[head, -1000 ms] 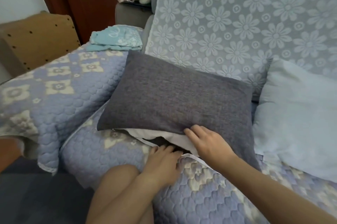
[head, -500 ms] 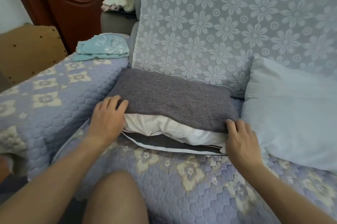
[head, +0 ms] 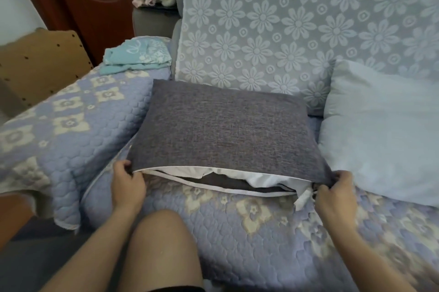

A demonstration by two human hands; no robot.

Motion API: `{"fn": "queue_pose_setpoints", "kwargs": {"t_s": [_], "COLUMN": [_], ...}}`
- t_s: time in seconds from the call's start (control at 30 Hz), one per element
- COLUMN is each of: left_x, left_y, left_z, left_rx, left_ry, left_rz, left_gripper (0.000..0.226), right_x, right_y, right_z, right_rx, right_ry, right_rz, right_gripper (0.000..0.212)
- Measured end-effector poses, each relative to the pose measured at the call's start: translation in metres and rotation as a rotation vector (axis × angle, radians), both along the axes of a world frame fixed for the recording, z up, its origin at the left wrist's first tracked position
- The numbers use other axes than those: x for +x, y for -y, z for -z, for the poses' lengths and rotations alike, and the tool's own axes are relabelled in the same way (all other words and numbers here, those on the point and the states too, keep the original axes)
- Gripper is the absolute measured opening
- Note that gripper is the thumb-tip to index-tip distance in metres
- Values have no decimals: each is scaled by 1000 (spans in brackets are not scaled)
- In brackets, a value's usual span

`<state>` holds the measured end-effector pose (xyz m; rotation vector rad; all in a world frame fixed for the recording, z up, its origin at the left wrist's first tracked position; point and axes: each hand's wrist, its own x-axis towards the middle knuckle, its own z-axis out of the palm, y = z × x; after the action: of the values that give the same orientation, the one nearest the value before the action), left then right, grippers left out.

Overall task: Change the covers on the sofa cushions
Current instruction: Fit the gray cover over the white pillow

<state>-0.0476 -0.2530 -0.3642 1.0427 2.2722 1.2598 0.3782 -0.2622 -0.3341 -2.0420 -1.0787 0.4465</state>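
Hands: left hand [head: 127, 182] and right hand [head: 336, 188] each pinch a corner of the grey cover [head: 225, 130]'s open end. White insert [head: 259, 176] half exposed; next, judged: pull it free.

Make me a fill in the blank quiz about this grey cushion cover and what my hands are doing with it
1. Each hand, left hand and right hand, grips a near ____ of the grey cover.
2. The cover's near edge is ____, showing the white insert.
3. A folded ____ cloth lies on the armrest.

Missing words: corner; open; turquoise
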Motion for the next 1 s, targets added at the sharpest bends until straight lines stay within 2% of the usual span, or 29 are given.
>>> {"fn": "queue_pose_setpoints", "kwargs": {"t_s": [0.1,0.17,0.23,0.3,0.4,0.47,0.57,0.6,0.63,0.67,0.7,0.77,0.87,0.93,1.0], "left_x": [2,-3,-5,-7,-19,-30,-39,-34,-30,-24,-25,-26,-36,-35,-29], "left_y": [-26,-66,-104,-130,-151,-149,-143,-141,-141,-132,-131,-125,-118,-119,-118], "left_z": [-76,-156,-247,-334,-442,-482,-455,-431,-402,-377,-364,-358,-376,-388,-385], "left_rx": [74,117,209,261,109,73,-11,-135,-312,-467,-496,-378,-299,-211,-59], "left_ry": [-54,-141,-152,-194,-549,-655,-838,-897,-925,-887,-811,-788,-914,-870,-796], "left_rz": [2,65,91,91,60,16,5,57,142,203,195,81,-47,-66,-87], "left_gripper": [7,8,9,16,40,60,58,58,52,42,34,32,32,30,28], "right_x": [15,26,33,37,49,55,49,41,32,25,20,18,18,15,7], "right_y": [-32,-78,-121,-148,-152,-141,-134,-137,-143,-145,-148,-152,-164,-169,-167], "right_z": [-53,-115,-196,-286,-397,-433,-410,-387,-360,-334,-322,-320,-334,-339,-334], "right_rx": [32,127,248,350,442,501,625,531,318,112,33,117,148,159,342], "right_ry": [5,-33,16,83,149,191,361,477,568,608,629,606,565,573,491], "right_rz": [-31,10,20,-12,-18,-3,89,8,-154,-272,-307,-259,-220,-238,-171], "right_gripper": [17,8,13,20,31,34,23,22,21,19,17,14,10,14,20]}}
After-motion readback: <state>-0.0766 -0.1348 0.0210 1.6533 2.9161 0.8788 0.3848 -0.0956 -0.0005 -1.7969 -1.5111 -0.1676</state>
